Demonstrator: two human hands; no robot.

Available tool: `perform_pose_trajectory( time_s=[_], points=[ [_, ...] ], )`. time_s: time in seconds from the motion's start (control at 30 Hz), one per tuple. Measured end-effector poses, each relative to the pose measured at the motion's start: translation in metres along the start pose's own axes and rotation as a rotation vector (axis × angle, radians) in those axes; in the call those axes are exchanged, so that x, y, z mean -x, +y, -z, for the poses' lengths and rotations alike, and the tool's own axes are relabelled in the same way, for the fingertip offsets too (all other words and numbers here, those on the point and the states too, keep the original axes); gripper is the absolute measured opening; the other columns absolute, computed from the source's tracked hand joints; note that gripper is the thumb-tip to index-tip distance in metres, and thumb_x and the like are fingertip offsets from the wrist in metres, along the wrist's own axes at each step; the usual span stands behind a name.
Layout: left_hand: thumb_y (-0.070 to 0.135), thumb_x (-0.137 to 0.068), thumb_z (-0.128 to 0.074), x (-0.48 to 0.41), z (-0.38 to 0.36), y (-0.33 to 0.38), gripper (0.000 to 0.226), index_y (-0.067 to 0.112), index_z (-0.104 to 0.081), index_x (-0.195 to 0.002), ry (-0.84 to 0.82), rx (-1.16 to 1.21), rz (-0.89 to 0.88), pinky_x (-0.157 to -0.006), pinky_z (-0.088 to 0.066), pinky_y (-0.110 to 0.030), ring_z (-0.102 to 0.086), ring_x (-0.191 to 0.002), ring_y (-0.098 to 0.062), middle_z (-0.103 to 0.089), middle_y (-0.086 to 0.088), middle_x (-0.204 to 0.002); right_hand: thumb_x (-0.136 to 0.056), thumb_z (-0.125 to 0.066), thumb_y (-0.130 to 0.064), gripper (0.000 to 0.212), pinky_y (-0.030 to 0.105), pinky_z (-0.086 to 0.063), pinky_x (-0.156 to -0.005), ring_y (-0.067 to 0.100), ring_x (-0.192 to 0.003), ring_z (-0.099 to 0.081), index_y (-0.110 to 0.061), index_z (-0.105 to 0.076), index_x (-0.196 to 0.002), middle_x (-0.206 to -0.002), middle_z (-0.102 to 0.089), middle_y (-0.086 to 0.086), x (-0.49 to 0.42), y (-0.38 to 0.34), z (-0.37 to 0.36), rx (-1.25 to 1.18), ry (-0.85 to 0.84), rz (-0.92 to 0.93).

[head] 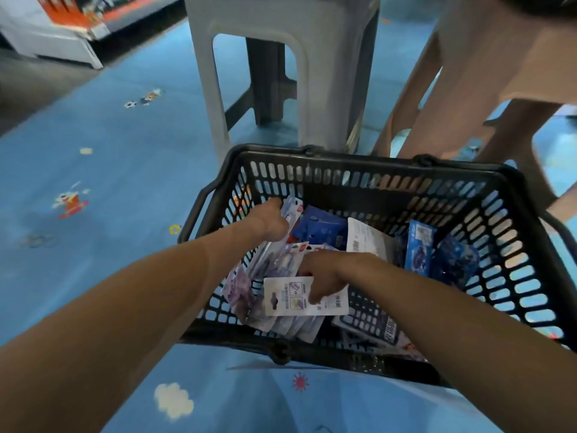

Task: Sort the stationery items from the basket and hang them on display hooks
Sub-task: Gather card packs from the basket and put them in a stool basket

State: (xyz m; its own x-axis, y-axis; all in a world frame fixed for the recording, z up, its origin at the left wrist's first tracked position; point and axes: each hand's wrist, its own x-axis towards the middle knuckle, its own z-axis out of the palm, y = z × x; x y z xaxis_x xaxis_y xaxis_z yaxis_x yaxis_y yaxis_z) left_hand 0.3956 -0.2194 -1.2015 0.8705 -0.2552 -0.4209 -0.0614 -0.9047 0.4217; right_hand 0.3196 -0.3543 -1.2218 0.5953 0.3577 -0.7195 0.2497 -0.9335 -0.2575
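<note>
Head, left hand (271,220), right hand (324,274) gripping packets (282,264)

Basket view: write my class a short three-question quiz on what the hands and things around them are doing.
1. True or false: the left hand grips a purple pack inside the basket.
2. The stool behind the basket is: A red, B grey, C green?
3. Fill in: the card that the right hand holds is mostly ____.

Key: 1 true; 2 B; 3 white.
</note>
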Motion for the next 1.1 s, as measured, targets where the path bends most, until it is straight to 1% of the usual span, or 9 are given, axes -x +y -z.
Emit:
perform_pose_trajectory(
  time_s=[0.17, 0.4, 0.53, 0.67, 0.8, 0.87, 0.97, 1.03, 1.1],
  points=[
    [0.010, -0.103, -0.047, 0.004, -0.002, -0.012, 0.033, 0.004, -0.052, -0.135, 0.096, -0.013, -0.047, -0.094, -0.049, -0.041, -0.055, -0.123, -0.042, -0.057, -0.025, -0.136, -0.086, -0.072, -0.019, 0.025, 0.031, -0.045, -0.068, 0.015, -0.091, -0.056, -0.031, -0.059, -0.102, -0.110, -0.058, -0.006, 0.017, 0.018, 0.004, -0.127, 0.077, -0.048],
    [0.017, -0.100, -0.051, 0.011, 0.007, -0.009, 0.037, 0.009, -0.052, -0.137, 0.104, -0.045, -0.040, -0.092, -0.049, -0.038, -0.058, -0.122, -0.039, -0.057, -0.020, -0.137, -0.095, -0.061, -0.033, 0.029, 0.038, -0.051, -0.089, 0.020, -0.107, -0.058, -0.031, -0.058, -0.124, -0.124, -0.060, -0.003, 0.051, 0.042, 0.006, 0.101, 0.067, -0.220],
    [0.027, -0.102, -0.050, 0.014, 0.012, -0.005, 0.036, 0.009, -0.053, -0.133, 0.130, -0.010, -0.024, -0.088, -0.046, -0.035, -0.058, -0.120, -0.038, -0.059, -0.020, -0.134, -0.090, -0.068, -0.026, 0.045, 0.032, -0.040, -0.071, 0.017, -0.096, -0.049, -0.035, -0.054, -0.131, -0.128, -0.060, -0.003, 0.064, 0.046, -0.008, 0.279, 0.073, -0.264],
    [0.020, -0.098, -0.052, 0.016, 0.014, 0.002, 0.041, 0.007, -0.048, -0.137, 0.132, 0.019, -0.012, -0.085, -0.044, -0.033, -0.058, -0.121, -0.037, -0.056, -0.020, -0.137, -0.077, -0.085, -0.031, 0.074, 0.034, -0.049, -0.076, 0.021, -0.106, -0.061, -0.031, -0.046, -0.139, -0.125, -0.063, -0.002, 0.068, 0.047, -0.004, 0.130, -0.117, -0.325],
    [0.018, -0.099, -0.051, 0.020, 0.010, 0.007, 0.043, 0.008, -0.043, -0.140, 0.120, 0.008, -0.022, -0.082, -0.042, -0.036, -0.056, -0.121, -0.038, -0.054, -0.021, -0.138, -0.079, -0.087, -0.028, 0.075, 0.025, -0.056, -0.057, 0.009, -0.070, -0.070, -0.021, -0.044, -0.140, -0.088, -0.070, 0.000, 0.069, 0.045, -0.004, -0.108, -0.306, -0.350],
    [0.017, -0.100, -0.052, 0.021, 0.009, 0.008, 0.045, 0.007, -0.040, -0.143, 0.134, -0.001, -0.017, -0.082, -0.043, -0.036, -0.056, -0.122, -0.039, -0.053, -0.022, -0.139, -0.086, -0.081, -0.029, 0.052, 0.020, -0.052, -0.051, 0.006, -0.061, -0.068, -0.013, -0.061, -0.131, -0.085, -0.072, -0.001, 0.065, 0.042, -0.004, -0.097, -0.201, -0.324],
    [0.014, -0.101, -0.053, 0.022, 0.009, 0.006, 0.056, 0.003, -0.030, -0.152, 0.160, -0.044, 0.017, -0.091, -0.047, -0.040, -0.054, -0.129, -0.040, -0.051, -0.025, -0.143, -0.093, -0.071, -0.029, 0.024, 0.029, -0.054, -0.066, 0.016, -0.085, -0.071, -0.013, -0.073, -0.110, -0.098, -0.074, 0.003, 0.052, 0.035, -0.005, -0.115, 0.161, -0.292],
    [0.010, -0.101, -0.054, 0.021, 0.009, 0.004, 0.063, -0.001, -0.023, -0.155, 0.159, -0.048, 0.043, -0.098, -0.047, -0.042, -0.052, -0.132, -0.041, -0.050, -0.027, -0.144, -0.094, -0.066, -0.021, 0.014, 0.032, -0.058, -0.068, 0.022, -0.085, -0.074, -0.010, -0.073, -0.102, -0.098, -0.074, 0.008, 0.040, 0.025, -0.005, -0.376, 0.309, -0.258],
    [0.008, -0.101, -0.054, 0.021, 0.008, 0.002, 0.065, -0.004, -0.020, -0.155, 0.153, -0.042, 0.055, -0.099, -0.047, -0.043, -0.052, -0.133, -0.042, -0.048, -0.029, -0.145, -0.097, -0.063, -0.012, 0.005, 0.028, -0.057, -0.054, 0.020, -0.068, -0.076, -0.010, -0.067, -0.100, -0.095, -0.073, 0.011, 0.030, 0.011, -0.008, -0.745, 0.288, -0.223]
  ],
)
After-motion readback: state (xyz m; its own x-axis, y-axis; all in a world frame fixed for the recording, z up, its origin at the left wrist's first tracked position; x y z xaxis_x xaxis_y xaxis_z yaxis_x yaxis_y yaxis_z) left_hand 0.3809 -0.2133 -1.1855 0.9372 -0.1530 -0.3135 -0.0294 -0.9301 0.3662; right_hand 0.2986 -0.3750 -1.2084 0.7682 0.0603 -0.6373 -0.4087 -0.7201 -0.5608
